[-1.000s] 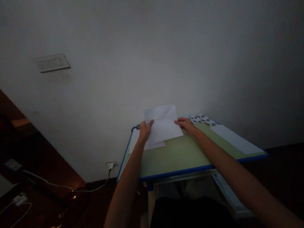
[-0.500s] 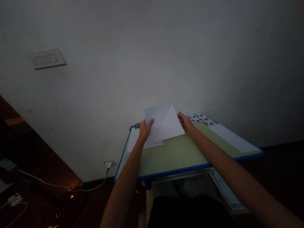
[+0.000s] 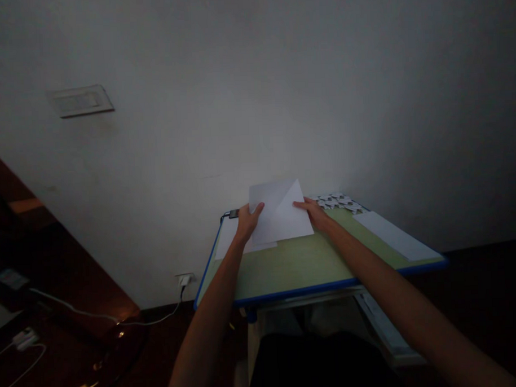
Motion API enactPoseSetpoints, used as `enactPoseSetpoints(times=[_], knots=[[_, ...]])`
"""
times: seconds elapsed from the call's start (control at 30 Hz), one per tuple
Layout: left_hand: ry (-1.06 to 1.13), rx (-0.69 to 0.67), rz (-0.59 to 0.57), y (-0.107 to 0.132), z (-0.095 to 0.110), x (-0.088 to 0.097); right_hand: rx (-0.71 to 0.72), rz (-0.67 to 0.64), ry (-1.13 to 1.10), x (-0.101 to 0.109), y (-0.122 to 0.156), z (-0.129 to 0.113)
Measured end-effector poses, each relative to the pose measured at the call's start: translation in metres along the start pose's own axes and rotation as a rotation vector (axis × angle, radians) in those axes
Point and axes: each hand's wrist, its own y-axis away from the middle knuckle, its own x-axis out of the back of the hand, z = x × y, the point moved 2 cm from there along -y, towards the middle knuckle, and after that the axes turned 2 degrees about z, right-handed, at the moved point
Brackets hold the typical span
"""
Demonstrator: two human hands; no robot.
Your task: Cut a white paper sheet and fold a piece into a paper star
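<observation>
Between my two hands a white sheet of paper [image 3: 280,221] is held up, tilted, above the desk; a diagonal line crosses it, with one side brighter than the other. My left hand [image 3: 249,221] grips its left edge, thumb on the front face and fingers behind. My right hand [image 3: 311,211] pinches the right edge, thumb on the front too. Underneath, at the left of the desk, more white paper [image 3: 226,242] lies flat, partly covered by the held sheet and my left hand.
The pale green desk [image 3: 294,271] has a blue rim and stands against a grey wall. White paper [image 3: 397,234] lies along its right side, and several printed packets [image 3: 338,201] sit at the back right. A small dark device [image 3: 233,213] rests at the back left corner. A plugged-in charger [image 3: 184,281] is low on the wall.
My right hand has come onto the paper's right edge, its thumb now on the front. The sheet has shifted slightly right and straightened a little. My left hand keeps its grip.
</observation>
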Motion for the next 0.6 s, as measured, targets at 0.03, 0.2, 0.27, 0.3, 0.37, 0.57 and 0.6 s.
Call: enactPoseSetpoints(times=[0.03, 0.2, 0.27, 0.3, 0.37, 0.57, 0.6], knots=[[-0.002, 0.008, -0.014, 0.0, 0.0, 0.0, -0.028, -0.015, -0.006, -0.001, 0.001, 0.001], [0.01, 0.073, -0.078, -0.001, -0.005, 0.0, -0.111, -0.026, -0.019, 0.002, 0.001, 0.001], [0.026, 0.105, -0.088, -0.002, -0.007, 0.0, -0.126, -0.024, -0.021, 0.003, 0.001, 0.0], [0.037, 0.122, -0.091, -0.003, -0.008, 0.0, -0.131, -0.025, -0.022, 0.003, 0.001, -0.001], [0.065, 0.154, -0.093, -0.004, -0.01, -0.001, -0.134, -0.035, -0.025, 0.001, 0.003, -0.002], [0.151, 0.266, -0.164, -0.002, -0.011, -0.002, -0.126, -0.008, -0.037, -0.001, 0.002, -0.005], [0.16, 0.289, -0.194, -0.001, -0.011, -0.001, -0.119, 0.013, -0.033, 0.001, 0.001, -0.005]])
